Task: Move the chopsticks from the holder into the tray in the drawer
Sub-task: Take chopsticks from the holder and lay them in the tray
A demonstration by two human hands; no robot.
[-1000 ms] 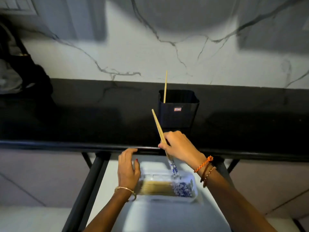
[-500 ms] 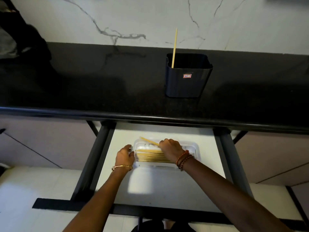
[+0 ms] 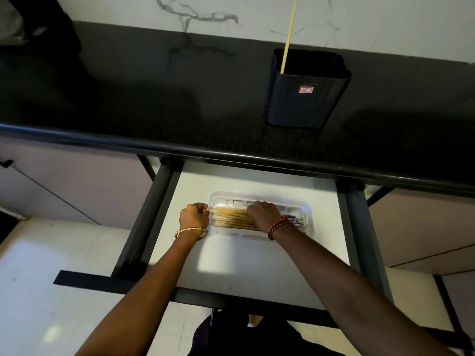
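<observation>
A white plastic tray [image 3: 309,212] sits in the open drawer [image 3: 257,268], holding several wooden chopsticks [image 3: 230,219] that lie flat side by side, their blue-patterned ends to the right. My right hand [image 3: 263,214] rests on top of the bundle with its fingers curled over the sticks. My left hand [image 3: 194,217] is closed against the tray's left end. On the black counter above stands the dark holder [image 3: 305,98], with one chopstick [image 3: 289,37] leaning upright inside it.
The black counter [image 3: 154,98] overhangs the back of the drawer, against a white marble wall. A dark bundle [image 3: 33,47] lies at the counter's far left. Dark drawer rails [image 3: 151,214] run along both sides. White floor tiles lie below.
My right hand carried a chopstick down from beside the holder into the tray and laid it flat among the others. My left hand stayed at the tray's left end.
</observation>
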